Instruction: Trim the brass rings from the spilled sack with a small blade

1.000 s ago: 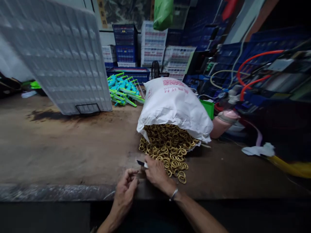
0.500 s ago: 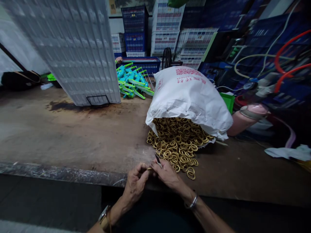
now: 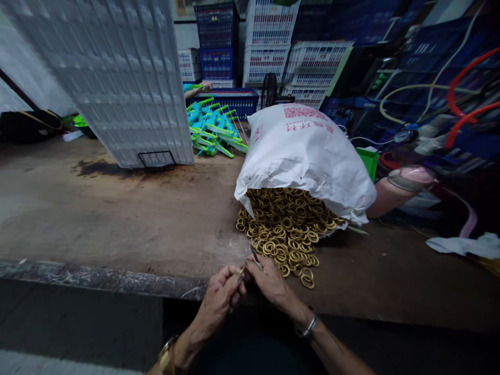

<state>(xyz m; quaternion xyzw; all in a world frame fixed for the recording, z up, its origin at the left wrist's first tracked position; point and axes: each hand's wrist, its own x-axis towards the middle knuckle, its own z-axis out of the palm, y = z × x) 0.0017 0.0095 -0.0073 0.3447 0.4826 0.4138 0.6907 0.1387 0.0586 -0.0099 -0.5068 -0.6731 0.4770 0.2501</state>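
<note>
Between the fingertips of my left hand (image 3: 223,291) is a small gold-coloured ring (image 3: 242,271), pinched and partly hidden. My right hand (image 3: 271,281) is closed round a small knife (image 3: 255,256), whose dark narrow tip points up and away past the thumb. Both hands meet over the front edge of the table, fingers close together at the ring. Just beyond them, a heap of loose gold rings (image 3: 287,245) spills from the mouth of a white woven sack (image 3: 308,151) lying on its side.
A tall translucent ribbed panel stack (image 3: 128,88) stands left on the brown table (image 3: 156,219). Behind are blue-green plastic toy bows (image 3: 214,127) and another person's hand (image 3: 205,87). A pink bottle (image 3: 402,190) leans right of the sack. Stacked crates (image 3: 267,62) fill the back.
My left hand has turned slightly, and the ring now sits more upright between the fingers. The knife has shifted a little. The other person's hand at the back has moved right, with more of it visible.
</note>
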